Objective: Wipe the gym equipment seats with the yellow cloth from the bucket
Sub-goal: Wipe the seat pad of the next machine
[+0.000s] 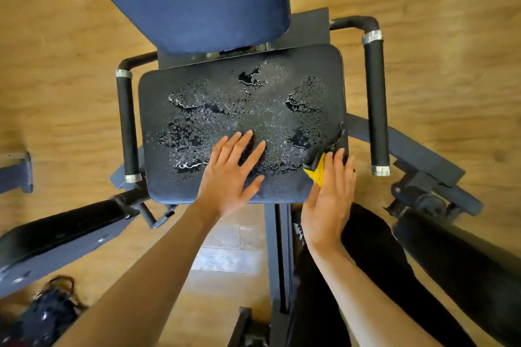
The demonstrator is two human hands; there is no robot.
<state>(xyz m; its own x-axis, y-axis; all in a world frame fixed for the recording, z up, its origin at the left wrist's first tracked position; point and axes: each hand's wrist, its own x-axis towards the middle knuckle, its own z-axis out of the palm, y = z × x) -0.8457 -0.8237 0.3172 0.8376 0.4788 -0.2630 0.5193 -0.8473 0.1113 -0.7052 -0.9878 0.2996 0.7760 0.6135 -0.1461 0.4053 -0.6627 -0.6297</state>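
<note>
A: Status on the seat wipe?

B: The black textured-vinyl seat pad (197,87), a rounded rectangle at centre frame, is seen wet, with beads and small puddles across most of the top. Little is judged wiped so far.

A: Cloth?

B: The yellow cloth (317,171) is pinned at the pad's lower-right corner under the right hand (329,194). The fingers are laid nearly straight over it and pressed flat, not curled round it. A dark edge is seen on the cloth, which is mostly hidden by the hand.

A: Other hand?

B: The left hand (232,175) is laid flat on the pad's lower middle, fingers spread apart, nothing held. Probably used as a brace.

A: How should the pass be run?

B: Long overlapping strokes from lower right toward upper left are advised, with even palm pressure. Water beads on vinyl and is likely to be pushed rather than soaked up, so the cloth should be refolded once saturated. The left hand would need lifting off, or a wet patch is left beneath it. Droplets are held in the grain, so a second pass is likely needed.

A: Surroundings?

B: A smooth blue padded backrest (183,0) with a rounded corner is at the top. Black foam-gripped tube handles (376,98) with silver collars are on both sides, over a wood-plank floor (56,36). The bucket cannot be confirmed; only a dark blurred object is seen at lower left.
</note>
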